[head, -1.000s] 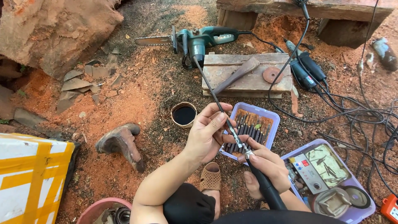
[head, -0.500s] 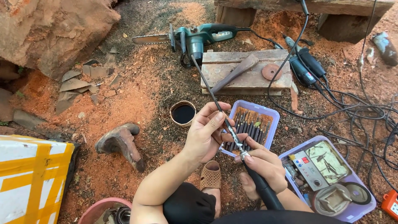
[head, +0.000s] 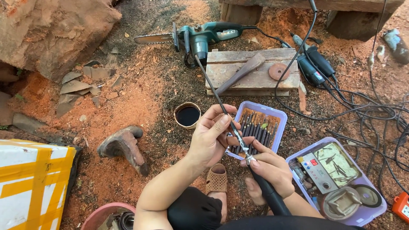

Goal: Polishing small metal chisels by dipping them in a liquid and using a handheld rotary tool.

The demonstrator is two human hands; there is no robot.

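Observation:
My right hand (head: pixel 268 172) grips the black handle of a rotary carving tool (head: pixel 267 191). A long thin metal bit (head: pixel 217 98) sticks up and away from the tool's chuck. My left hand (head: pixel 211 138) pinches the bit just above the chuck with thumb and fingers. Both hands hover over a purple tray of several carving bits (head: pixel 257 127) on the red dirt. A small round cup of dark liquid (head: pixel 187 115) stands just left of my left hand.
An electric chainsaw (head: pixel 196 36) lies beyond a wooden block (head: pixel 251 72) with a wood piece and a disc on it. A second purple tray (head: pixel 336 179) holds a control box. Black cables (head: pixel 375 115) tangle at right. A rock (head: pixel 51 30), a carved wood piece (head: pixel 123 147) and a yellow-white box (head: pixel 30 183) lie left.
The hands stay together on the tool; the view has shifted slightly. My left fingers have moved a little along the bit near the chuck.

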